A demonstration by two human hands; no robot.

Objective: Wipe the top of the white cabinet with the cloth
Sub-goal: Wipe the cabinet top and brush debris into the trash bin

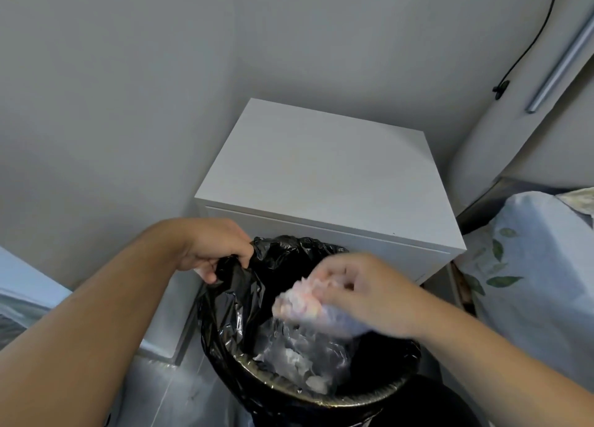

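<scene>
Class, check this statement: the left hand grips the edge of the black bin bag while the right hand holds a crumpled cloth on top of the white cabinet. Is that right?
One detail is wrong. The head view shows the right hand holding the crumpled cloth over the open black bin bag, not on the white cabinet. The left hand does grip the bag's edge.

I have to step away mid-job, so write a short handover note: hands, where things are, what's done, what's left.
Left hand: gripping the rim of the black bin bag.
Right hand: blurred, holding a crumpled pale cloth over the open bin.
White cabinet: just behind the bin, nothing on its top.
Done: can't tell whether the top has been wiped.
Left: wipe the cabinet top if it hasn't been.
</scene>
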